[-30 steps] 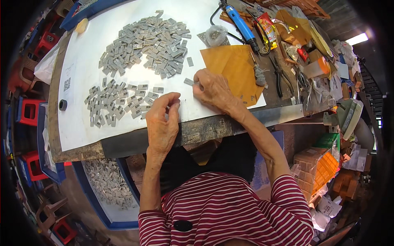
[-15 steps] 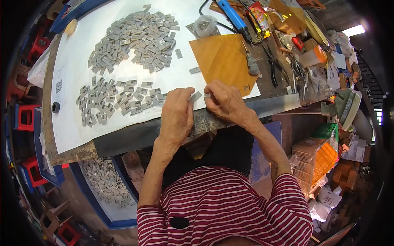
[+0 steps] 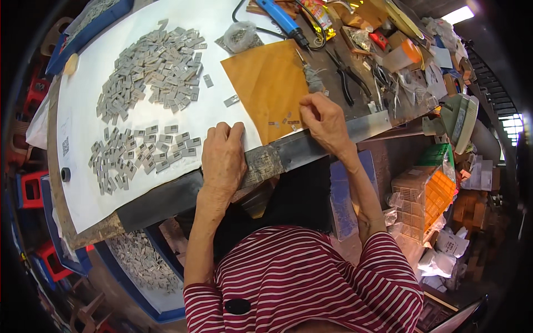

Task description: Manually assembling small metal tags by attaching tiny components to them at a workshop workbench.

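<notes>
My left hand [image 3: 223,161] rests at the front edge of the white sheet [image 3: 219,116], fingers curled down; anything under its fingertips is hidden. To its left lies a loose group of small grey rectangular pieces [image 3: 149,150], each with a darker patch. A bigger heap of such pieces [image 3: 158,69] lies farther back. My right hand [image 3: 328,125] is closed in a pinch above the right front corner of the brown paper [image 3: 269,83]; what it pinches is too small to make out. Several tiny dark bits [image 3: 286,120] lie on that paper beside its fingers. Two single grey pieces [image 3: 231,100] lie left of the paper.
Black-handled pliers [image 3: 348,80], a blue corded tool [image 3: 284,22] and a plastic bag of small parts [image 3: 240,38] lie toward the back right. A metal strip [image 3: 366,126] runs along the table edge. Below left stands a blue tray [image 3: 119,272] of grey pieces.
My hands have moved apart: the right went right over the brown paper's corner, the left slightly left. The grey piece between them no longer shows. The whole view has shifted.
</notes>
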Available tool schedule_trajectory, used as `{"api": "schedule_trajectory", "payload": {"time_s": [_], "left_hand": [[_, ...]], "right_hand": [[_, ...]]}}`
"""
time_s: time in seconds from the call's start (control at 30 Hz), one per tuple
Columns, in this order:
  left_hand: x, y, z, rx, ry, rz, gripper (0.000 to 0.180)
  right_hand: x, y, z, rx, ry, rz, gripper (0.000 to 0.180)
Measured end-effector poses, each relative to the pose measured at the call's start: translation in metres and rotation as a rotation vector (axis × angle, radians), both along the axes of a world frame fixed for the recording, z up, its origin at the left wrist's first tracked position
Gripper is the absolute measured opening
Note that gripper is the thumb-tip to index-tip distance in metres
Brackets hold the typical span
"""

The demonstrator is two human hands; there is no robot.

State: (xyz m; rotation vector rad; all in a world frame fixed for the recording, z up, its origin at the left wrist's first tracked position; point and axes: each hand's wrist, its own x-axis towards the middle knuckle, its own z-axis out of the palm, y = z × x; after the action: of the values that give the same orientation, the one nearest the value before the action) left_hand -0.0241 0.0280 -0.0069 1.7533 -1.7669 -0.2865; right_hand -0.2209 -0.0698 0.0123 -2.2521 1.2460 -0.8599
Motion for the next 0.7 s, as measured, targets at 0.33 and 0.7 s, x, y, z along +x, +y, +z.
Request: {"api": "schedule_trajectory", "payload": {"time_s": [0.33,0.7], "left_hand": [[-0.001,0.003,0.006,0.016,0.041,0.012,0.022],[0.001,0.012,0.021,0.078,0.64,0.138,0.01]], "right_hand": [[0.006,0.008,-0.008,0.011,0.045,0.181,0.008],[0.009,0.002,-0.006,0.06,0.182,0.28,0.005]]}}
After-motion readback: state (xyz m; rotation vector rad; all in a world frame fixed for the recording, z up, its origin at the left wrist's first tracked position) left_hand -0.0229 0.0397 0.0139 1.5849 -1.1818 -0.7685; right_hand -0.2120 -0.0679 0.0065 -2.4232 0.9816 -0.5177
